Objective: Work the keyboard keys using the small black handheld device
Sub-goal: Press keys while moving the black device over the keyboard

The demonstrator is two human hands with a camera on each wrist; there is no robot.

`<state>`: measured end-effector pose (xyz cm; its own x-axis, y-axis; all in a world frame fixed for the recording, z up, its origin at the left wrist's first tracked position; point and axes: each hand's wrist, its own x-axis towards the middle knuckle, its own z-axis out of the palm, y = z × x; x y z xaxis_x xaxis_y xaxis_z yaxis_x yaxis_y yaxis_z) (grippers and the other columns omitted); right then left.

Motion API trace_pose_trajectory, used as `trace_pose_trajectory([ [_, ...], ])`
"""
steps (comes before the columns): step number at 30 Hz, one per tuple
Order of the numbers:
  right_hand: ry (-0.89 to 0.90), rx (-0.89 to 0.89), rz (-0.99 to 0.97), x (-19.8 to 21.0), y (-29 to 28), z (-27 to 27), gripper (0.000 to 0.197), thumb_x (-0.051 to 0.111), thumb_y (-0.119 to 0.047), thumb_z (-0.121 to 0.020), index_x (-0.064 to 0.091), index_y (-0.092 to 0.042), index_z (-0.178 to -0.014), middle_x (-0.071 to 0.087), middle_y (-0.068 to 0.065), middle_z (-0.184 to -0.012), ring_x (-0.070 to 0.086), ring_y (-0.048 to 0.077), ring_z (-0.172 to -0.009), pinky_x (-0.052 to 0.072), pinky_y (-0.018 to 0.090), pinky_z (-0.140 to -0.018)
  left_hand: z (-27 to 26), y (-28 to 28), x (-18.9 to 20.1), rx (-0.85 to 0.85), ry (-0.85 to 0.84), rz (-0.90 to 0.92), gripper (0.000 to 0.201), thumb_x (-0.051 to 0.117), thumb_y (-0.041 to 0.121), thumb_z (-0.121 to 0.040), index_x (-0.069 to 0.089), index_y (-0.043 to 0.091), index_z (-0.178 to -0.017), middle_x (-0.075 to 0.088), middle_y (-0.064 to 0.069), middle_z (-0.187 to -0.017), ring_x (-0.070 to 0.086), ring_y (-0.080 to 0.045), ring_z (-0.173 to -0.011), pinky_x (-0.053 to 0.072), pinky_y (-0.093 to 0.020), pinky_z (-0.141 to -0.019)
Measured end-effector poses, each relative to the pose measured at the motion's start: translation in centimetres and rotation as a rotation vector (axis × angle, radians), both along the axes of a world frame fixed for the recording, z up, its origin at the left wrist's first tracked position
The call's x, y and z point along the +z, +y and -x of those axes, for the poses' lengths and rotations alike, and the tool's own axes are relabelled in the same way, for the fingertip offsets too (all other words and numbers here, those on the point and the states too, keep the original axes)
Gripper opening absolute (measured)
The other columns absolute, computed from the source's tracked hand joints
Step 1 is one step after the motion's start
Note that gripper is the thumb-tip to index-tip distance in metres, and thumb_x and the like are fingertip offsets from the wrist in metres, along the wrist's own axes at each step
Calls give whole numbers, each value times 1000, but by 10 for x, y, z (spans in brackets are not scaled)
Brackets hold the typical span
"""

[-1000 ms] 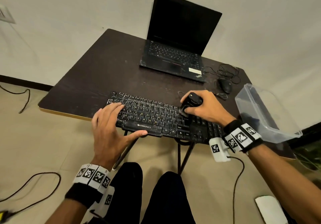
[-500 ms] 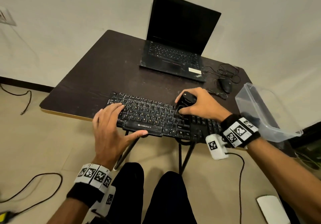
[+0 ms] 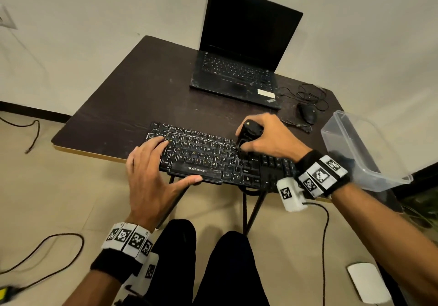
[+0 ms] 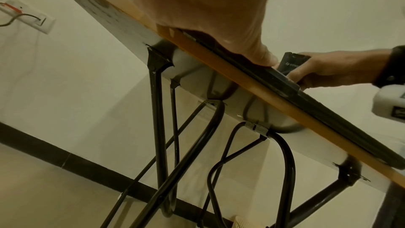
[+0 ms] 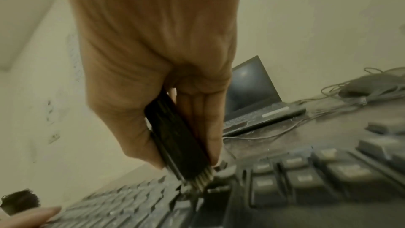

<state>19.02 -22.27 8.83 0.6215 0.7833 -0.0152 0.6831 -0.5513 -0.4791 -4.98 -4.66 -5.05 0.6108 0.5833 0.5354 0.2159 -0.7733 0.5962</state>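
Note:
A black keyboard [image 3: 208, 156] lies along the near edge of the dark table [image 3: 132, 106]. My right hand [image 3: 267, 137] grips the small black handheld device [image 3: 248, 131] upright over the keyboard's right-centre keys. In the right wrist view the device [image 5: 177, 138] shows short bristles at its lower end, touching the keys [image 5: 295, 176]. My left hand [image 3: 151, 170] lies flat on the keyboard's left end, fingers straight over the keys and thumb at the front edge. From the left wrist view, the left hand [image 4: 203, 15] presses on the keyboard's edge [image 4: 282, 84].
An open black laptop [image 3: 239, 51] stands at the back of the table. A black mouse [image 3: 308, 113] with coiled cable lies right of it. A clear plastic container [image 3: 360, 149] overhangs the table's right side. Cables trail on the floor [image 3: 47, 187]; black table legs [image 4: 157, 127] stand below.
My right hand has moved the device leftward along the keys, from the right part toward the keyboard's centre-right. The left hand has stayed in place.

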Motion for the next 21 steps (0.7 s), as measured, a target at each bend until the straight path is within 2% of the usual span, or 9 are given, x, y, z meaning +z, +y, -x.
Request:
trace_pose_trajectory([
  [4,-53,-98,-23,1,4,-5,26,90,-14,-72,78,-23,-94,77,-7,-90,71,9,-83,59,28,-79,1,-1,1,0,14,0,111,64,92,-71,57,6,-142,52,-5,-155,47,-25,-146,21,-48,-129],
  [8,-41,8,43,0,9,5,26,89,-17,-73,78,-30,-93,75,-13,-85,67,0,-77,48,15,-68,0,0,2,9,-4,16,111,66,91,-70,58,6,-141,53,-5,-155,47,-26,-146,20,-47,-129],
  [9,-44,5,41,-1,10,7,27,89,-16,-73,78,-29,-93,75,-13,-85,68,2,-78,50,16,-68,0,-1,2,7,-8,13,110,66,90,-70,58,6,-140,53,-5,-154,47,-26,-145,21,-47,-129],
  [12,-45,-65,26,1,17,4,26,90,-16,-73,78,-25,-94,78,-6,-91,73,15,-88,60,31,-81,0,-1,3,0,-8,6,109,66,90,-71,58,6,-140,52,-6,-155,46,-26,-146,23,-50,-127],
  [14,-84,-25,51,2,20,6,26,89,-16,-73,78,-25,-94,77,-8,-89,73,15,-86,58,30,-79,0,-1,2,14,0,9,110,65,90,-72,57,5,-141,50,-7,-156,44,-27,-148,25,-53,-126],
  [17,-96,20,60,-2,14,12,26,88,-16,-74,78,-26,-96,75,-12,-85,70,6,-79,51,22,-69,-1,-4,-2,21,-4,24,112,62,91,-75,54,3,-145,46,-9,-160,37,-30,-153,28,-58,-125],
  [21,-70,-94,15,6,13,-6,26,90,-13,-73,79,-21,-95,77,-7,-92,70,8,-84,58,28,-82,1,-8,-4,45,-1,45,118,59,92,-76,48,0,-150,40,-12,-164,30,-32,-157,26,-56,-127],
])
